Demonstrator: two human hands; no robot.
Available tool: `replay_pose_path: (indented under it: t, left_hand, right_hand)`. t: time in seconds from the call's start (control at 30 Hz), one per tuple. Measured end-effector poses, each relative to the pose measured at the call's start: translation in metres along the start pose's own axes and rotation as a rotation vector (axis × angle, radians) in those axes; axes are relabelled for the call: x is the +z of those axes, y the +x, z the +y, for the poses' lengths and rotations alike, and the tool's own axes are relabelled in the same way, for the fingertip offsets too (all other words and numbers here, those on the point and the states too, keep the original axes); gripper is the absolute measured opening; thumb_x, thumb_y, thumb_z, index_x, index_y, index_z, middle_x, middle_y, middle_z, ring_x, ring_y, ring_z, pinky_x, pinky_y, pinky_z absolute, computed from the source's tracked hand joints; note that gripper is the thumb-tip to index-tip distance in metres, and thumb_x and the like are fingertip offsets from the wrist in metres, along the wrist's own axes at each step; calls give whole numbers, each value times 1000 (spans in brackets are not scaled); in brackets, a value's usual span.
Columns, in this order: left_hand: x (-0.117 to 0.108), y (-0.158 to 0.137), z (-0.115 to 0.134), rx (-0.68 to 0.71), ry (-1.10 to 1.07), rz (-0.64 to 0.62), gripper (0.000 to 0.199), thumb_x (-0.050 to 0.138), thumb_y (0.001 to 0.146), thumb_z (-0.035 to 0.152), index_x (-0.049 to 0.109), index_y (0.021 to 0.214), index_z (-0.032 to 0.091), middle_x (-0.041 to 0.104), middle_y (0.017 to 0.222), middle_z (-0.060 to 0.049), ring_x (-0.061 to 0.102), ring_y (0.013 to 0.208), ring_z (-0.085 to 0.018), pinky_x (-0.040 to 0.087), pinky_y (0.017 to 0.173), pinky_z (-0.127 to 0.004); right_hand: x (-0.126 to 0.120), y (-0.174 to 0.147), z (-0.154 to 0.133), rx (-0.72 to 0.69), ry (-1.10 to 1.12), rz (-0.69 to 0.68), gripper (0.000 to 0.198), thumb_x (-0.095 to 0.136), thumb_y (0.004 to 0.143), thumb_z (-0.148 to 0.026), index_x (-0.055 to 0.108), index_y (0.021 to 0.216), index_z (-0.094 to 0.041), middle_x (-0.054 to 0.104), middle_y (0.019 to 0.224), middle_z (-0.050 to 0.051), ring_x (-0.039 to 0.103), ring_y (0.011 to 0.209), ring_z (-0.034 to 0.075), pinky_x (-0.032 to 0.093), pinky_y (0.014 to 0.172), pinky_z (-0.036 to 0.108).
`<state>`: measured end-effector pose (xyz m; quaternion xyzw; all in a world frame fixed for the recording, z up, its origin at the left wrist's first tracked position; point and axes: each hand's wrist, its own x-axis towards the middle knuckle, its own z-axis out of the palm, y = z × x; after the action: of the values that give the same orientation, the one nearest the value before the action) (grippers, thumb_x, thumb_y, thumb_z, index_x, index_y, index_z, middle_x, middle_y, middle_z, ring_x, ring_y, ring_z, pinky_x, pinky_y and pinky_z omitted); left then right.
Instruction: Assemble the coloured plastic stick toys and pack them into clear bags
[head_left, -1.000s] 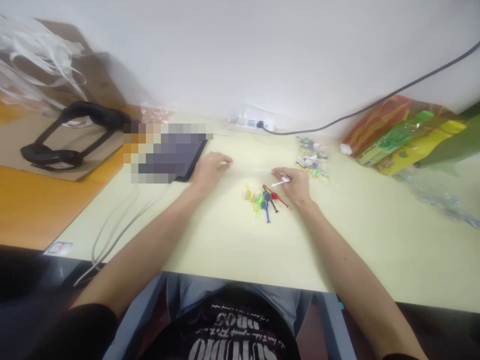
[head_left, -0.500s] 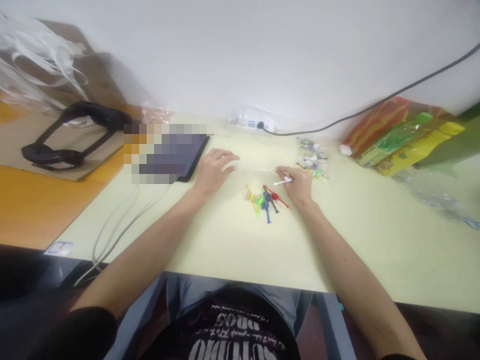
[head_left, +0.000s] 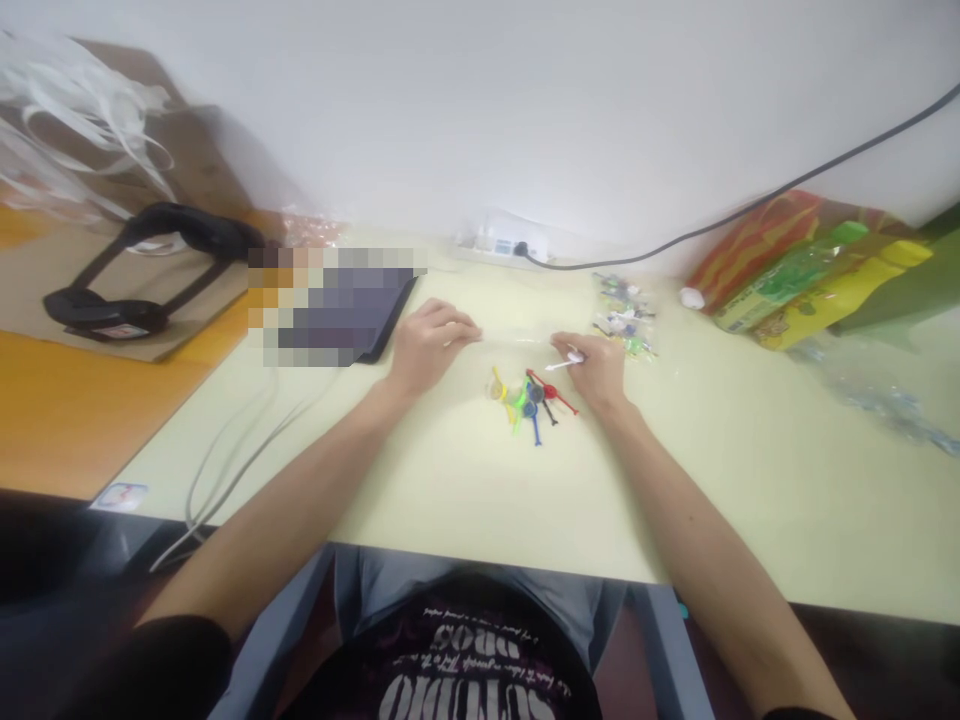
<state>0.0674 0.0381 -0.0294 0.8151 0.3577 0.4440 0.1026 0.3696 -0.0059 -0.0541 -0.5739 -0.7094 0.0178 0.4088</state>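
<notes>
My right hand [head_left: 596,370] pinches a small white plastic piece [head_left: 564,362] with a thin stem, just above a little heap of coloured plastic pieces [head_left: 531,400] in red, blue, green and yellow on the pale yellow table [head_left: 465,480]. My left hand [head_left: 427,345] rests on the table to the left of the heap, fingers curled and pointing right toward a thin clear strip [head_left: 517,338] that lies between both hands; whether it grips anything is too blurred to tell.
A dark tablet [head_left: 352,315] lies left of my left hand. Small bags of more coloured pieces [head_left: 624,315] sit behind my right hand. Snack packets [head_left: 810,270] lie far right, a power strip [head_left: 506,245] with cable by the wall, headphones [head_left: 142,270] far left.
My left hand has slid a little to the right, toward my right hand. My right hand with the white piece has barely shifted.
</notes>
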Motion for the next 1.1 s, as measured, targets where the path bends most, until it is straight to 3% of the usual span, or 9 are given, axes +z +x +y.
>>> replay_pose_path:
  t: [0.23,0.37,0.5,0.9,1.1]
  left_hand:
    - [-3,1,8,14,10,-46,20,74,93,46,80,109,36,77,118,-3,64,114,-28,50,103,-47]
    - [0,2,8,63,20,-81,17,67,99,41,81,94,33,79,110,-3,65,111,-27,51,98,-46]
    - [2,0,-1,78,40,-35,19,65,101,38,80,94,29,80,106,-3,67,105,-23,53,97,-43]
    - [-4,-2,-7,-67,98,-79,11,69,96,31,79,94,25,79,106,-4,72,103,-23,53,98,-38]
    - [-7,-2,-10,-128,185,-188,17,71,94,38,78,104,26,77,112,-5,70,109,-25,52,99,-40]
  right_hand:
    - [3,-1,-3,-37,-53,-1,27,58,98,-32,84,98,-24,81,88,9,74,78,24,52,77,33]
    - [4,-1,-4,-15,-90,-39,26,61,98,-36,82,106,-24,79,83,8,72,73,23,49,72,32]
    - [2,1,-2,74,-125,-60,30,66,95,-40,79,117,-24,76,74,5,69,68,22,46,71,31]
    - [0,0,4,100,-71,-54,25,59,94,-32,82,95,-23,79,81,6,68,68,20,44,70,29]
    - [1,-1,-3,47,-64,-55,26,60,94,-36,82,94,-22,73,67,4,65,61,19,41,66,28]
